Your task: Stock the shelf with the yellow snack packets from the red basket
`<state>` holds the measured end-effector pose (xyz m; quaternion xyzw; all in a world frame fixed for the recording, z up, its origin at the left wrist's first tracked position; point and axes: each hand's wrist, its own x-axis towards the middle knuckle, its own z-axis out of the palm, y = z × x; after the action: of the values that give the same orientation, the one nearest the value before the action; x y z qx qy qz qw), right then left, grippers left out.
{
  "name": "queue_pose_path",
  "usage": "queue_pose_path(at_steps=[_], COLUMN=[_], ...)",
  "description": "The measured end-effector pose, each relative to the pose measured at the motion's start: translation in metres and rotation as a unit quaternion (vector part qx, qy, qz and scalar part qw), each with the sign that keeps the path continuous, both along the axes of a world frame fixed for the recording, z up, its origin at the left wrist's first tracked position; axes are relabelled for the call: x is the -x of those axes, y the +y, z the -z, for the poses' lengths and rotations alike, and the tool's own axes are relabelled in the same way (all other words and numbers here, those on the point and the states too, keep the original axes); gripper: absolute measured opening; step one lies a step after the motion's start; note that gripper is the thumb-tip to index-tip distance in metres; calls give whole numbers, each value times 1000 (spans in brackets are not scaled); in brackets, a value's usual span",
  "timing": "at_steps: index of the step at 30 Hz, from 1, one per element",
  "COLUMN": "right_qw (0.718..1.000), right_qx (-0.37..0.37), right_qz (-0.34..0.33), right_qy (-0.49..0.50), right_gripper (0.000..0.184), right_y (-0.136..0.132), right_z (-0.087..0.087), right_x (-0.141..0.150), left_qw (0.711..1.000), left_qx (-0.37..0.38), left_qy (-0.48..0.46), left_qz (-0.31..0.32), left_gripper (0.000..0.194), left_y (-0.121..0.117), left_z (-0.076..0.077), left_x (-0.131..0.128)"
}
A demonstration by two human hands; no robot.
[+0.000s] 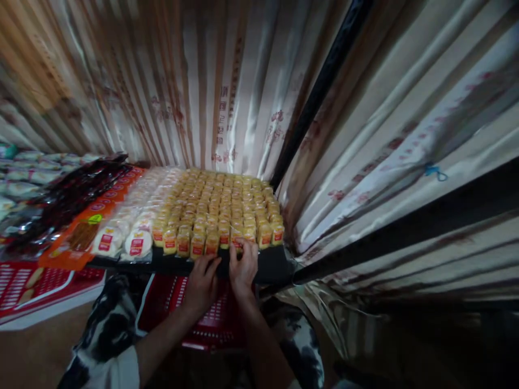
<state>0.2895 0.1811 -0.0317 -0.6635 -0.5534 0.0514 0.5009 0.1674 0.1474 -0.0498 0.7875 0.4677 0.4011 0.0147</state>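
Note:
Rows of small yellow packaged cakes [211, 244] with red labels stand tightly packed on a black shelf [267, 265] in front of me. My right hand [244, 266] is at the front row, its fingers bent and closed around the lower front of one wrapped cake [237, 234]. Its fingers partly cover that pack. Just left of it, my left hand [201, 283] rests by the shelf's front edge, below the front packs. Its fingers are loosely bent and a little apart, with nothing visible in them.
White round packaged cakes [138, 244], an orange packet [83, 237] and dark glossy packs [60, 202] line the shelf to the left. A red basket [162, 302] is below my hands, another red basket [48, 292] at left. A black post [320, 92] and pale curtains [203, 81] stand behind.

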Motion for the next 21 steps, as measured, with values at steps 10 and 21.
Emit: queue_pose_path(at_steps=[10, 21], right_qw=[999, 998], right_qx=[9, 9], right_qz=[-39, -43], right_qy=[29, 40], right_gripper=[20, 19], right_y=[-4, 0], right_z=[-1, 2], right_x=[-6, -5], left_qw=[997, 972], left_qx=[-15, 60], left_qy=[71, 228], left_qz=[-10, -3], left_gripper=[36, 59], left_y=[35, 86], left_z=[-61, -75], left_x=[-3, 3])
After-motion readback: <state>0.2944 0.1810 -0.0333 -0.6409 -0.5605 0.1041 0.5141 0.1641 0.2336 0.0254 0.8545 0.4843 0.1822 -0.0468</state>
